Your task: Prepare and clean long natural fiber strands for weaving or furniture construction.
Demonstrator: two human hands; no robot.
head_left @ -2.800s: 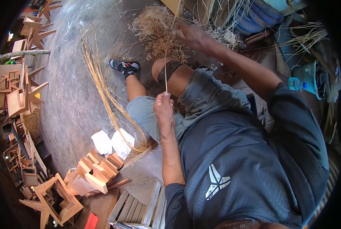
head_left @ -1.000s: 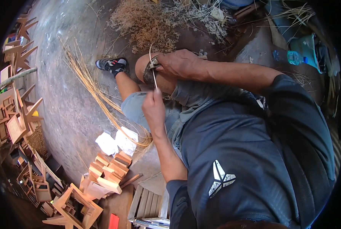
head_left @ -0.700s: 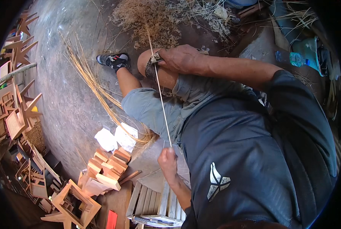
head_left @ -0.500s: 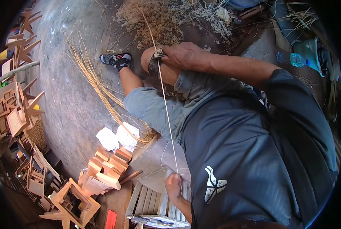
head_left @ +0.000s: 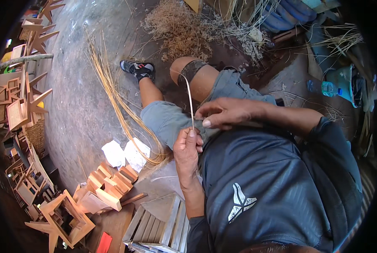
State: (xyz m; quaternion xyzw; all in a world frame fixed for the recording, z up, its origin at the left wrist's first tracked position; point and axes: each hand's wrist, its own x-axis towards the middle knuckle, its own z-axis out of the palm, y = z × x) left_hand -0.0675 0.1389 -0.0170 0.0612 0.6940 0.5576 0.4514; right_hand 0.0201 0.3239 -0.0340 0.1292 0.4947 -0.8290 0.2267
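My left hand pinches a thin pale strip over my lap; the strip rises and bends over toward its far end. Just to the right, my right hand has its fingers loosely curved and apart near the strip, with nothing visible in them. A dark band wraps my raised right knee, beyond both hands. A long loose bundle of yellowish strips lies curved on the concrete floor to my left.
Curly shavings lie beyond my knee. Wooden blocks, white paper and a slatted crate are at lower left. Wooden chairs line the far left. A water bottle sits by a teal bucket at right.
My left hand, lately pulled back low beside my body with the strip, has moved up to my lap. My right hand has left the knee band and come back toward the left hand.
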